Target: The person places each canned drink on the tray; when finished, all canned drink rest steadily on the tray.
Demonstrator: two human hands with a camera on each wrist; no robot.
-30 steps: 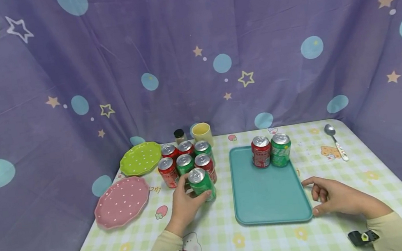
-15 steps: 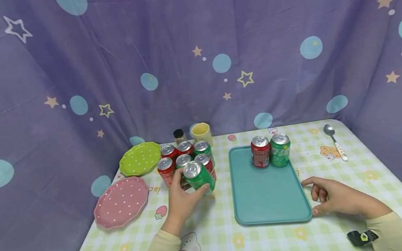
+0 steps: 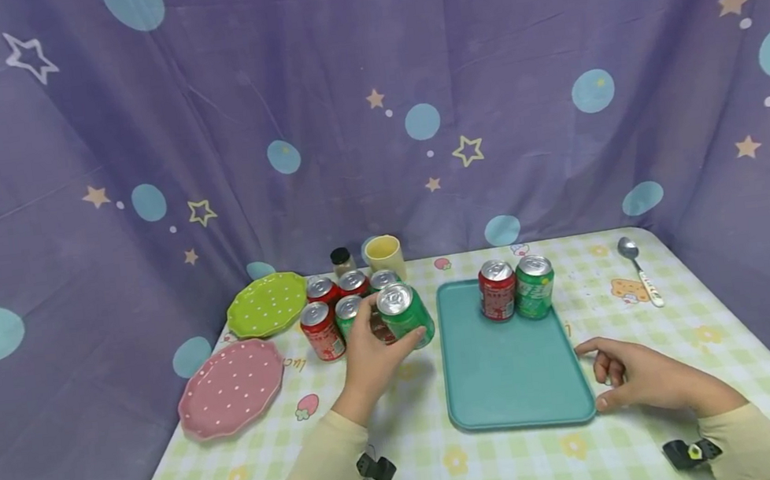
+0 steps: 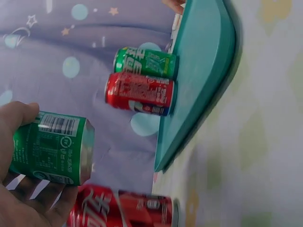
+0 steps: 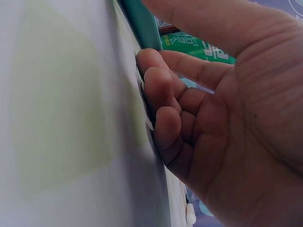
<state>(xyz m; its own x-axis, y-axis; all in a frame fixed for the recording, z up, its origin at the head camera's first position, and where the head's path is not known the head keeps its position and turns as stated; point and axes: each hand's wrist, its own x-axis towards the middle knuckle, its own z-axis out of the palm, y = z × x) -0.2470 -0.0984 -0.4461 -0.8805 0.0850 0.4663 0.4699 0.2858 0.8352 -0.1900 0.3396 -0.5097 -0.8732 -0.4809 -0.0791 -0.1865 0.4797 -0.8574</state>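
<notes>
My left hand grips a green soda can by its sides, thumb in front. The can is in the air, slightly tilted, between the can group and the teal tray. In the left wrist view, the can's barcode side and silver base show. A red can and another green can stand upright side by side at the tray's back. My right hand rests by the tray's right edge, index fingertip and thumb at the rim, other fingers loosely bent.
Several red and green cans stand grouped left of the tray, partly behind my left hand. A pink plate and a green plate lie further left. Behind are a yellow cup and a black-lidded jar. A spoon lies far right.
My left hand has lifted the green can off the table from the front of the group and carried it rightward, toward the tray. My right hand has stayed at the tray's edge.
</notes>
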